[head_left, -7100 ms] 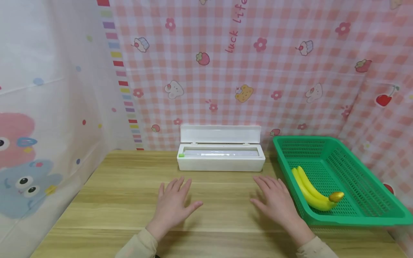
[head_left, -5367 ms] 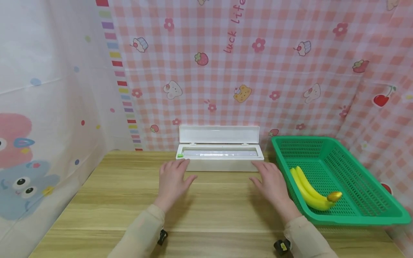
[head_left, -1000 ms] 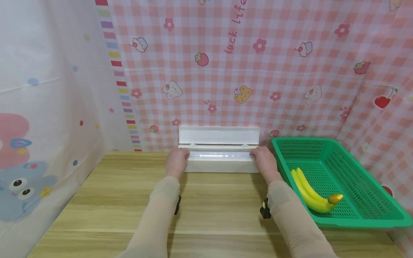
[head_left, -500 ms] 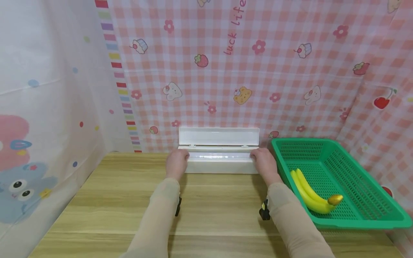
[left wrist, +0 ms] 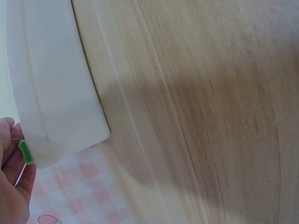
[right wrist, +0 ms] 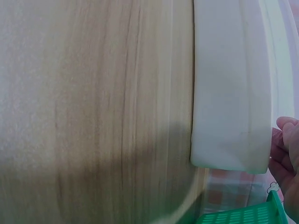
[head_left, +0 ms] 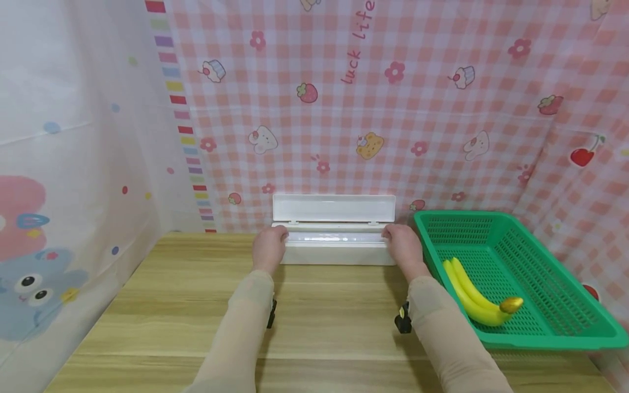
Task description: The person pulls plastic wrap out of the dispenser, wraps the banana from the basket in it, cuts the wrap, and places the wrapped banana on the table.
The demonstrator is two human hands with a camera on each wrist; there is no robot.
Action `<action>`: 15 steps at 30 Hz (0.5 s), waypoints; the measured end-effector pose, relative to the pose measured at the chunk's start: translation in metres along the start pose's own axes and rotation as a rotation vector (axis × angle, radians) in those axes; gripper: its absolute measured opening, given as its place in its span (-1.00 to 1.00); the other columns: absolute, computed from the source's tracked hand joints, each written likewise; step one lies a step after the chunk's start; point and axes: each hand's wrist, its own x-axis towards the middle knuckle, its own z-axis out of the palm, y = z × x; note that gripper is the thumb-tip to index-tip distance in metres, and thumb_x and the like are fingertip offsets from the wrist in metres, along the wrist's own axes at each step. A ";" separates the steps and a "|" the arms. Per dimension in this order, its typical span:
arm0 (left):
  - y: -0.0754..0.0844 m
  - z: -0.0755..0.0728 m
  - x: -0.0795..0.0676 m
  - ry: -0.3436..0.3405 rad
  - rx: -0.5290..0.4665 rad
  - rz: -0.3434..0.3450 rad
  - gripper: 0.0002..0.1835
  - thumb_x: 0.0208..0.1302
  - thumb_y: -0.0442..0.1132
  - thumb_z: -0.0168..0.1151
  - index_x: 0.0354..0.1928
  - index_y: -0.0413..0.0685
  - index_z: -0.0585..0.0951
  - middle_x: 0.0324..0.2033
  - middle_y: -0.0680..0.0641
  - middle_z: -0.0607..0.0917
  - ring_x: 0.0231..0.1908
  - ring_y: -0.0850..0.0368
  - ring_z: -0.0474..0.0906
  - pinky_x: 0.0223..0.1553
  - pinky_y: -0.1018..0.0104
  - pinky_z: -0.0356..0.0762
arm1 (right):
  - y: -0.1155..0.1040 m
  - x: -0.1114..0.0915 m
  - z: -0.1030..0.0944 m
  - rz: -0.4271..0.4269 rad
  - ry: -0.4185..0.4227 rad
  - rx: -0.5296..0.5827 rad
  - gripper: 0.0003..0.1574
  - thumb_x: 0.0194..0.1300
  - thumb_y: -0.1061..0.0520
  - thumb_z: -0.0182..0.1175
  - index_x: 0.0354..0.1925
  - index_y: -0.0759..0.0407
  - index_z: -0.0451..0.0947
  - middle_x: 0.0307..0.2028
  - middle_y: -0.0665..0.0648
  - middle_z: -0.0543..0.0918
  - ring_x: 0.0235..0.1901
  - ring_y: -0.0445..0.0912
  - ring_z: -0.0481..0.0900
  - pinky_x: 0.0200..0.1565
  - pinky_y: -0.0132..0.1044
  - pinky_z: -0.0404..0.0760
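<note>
A long white cling film dispenser point(head_left: 339, 255) stands at the back of the table, its hinged lid point(head_left: 334, 208) raised behind it. Inside the opening lies a glossy roll of cling film point(head_left: 334, 237). My left hand point(head_left: 268, 248) is at the dispenser's left end, thumb and fingertips pinched together over the opening at the film's edge. Beside those fingers, the left wrist view shows a green slider point(left wrist: 26, 152). At the other end my right hand point(head_left: 405, 248) pinches the same way, fingertips just over the rim in the right wrist view. The clear film between the fingertips hardly shows.
A green plastic basket point(head_left: 550, 341) stands close to the right forearm, with yellow bananas point(head_left: 472, 297) in it. Behind the dispenser hangs a pink checked cloth point(head_left: 314, 125). The wooden table point(head_left: 339, 311) stretches in front between the forearms.
Both hands have reached forward from over the table to the dispenser's two ends, and their spread fingers have curled into a pinch. Over the last second they have stayed nearly still.
</note>
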 end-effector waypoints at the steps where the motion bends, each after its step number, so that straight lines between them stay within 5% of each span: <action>1: 0.000 0.000 0.000 0.001 0.004 0.002 -0.93 0.31 -0.30 0.30 -0.29 -0.12 0.72 -0.32 -0.12 0.77 -0.28 -0.12 0.69 -0.18 -0.03 0.63 | 0.000 0.000 -0.001 0.008 -0.002 0.005 -0.91 0.28 0.37 0.22 -0.30 0.24 0.64 -0.28 0.22 0.72 -0.20 0.16 0.63 -0.09 0.05 0.61; 15: 0.003 -0.007 0.003 -0.001 -0.069 -0.038 -0.91 0.28 -0.42 0.25 -0.27 -0.17 0.71 -0.28 -0.13 0.77 -0.24 -0.12 0.69 -0.16 -0.02 0.65 | -0.001 0.004 -0.006 0.073 -0.027 0.035 -0.81 0.33 0.41 0.07 -0.24 0.26 0.60 -0.24 0.25 0.69 -0.18 0.15 0.61 -0.06 0.04 0.59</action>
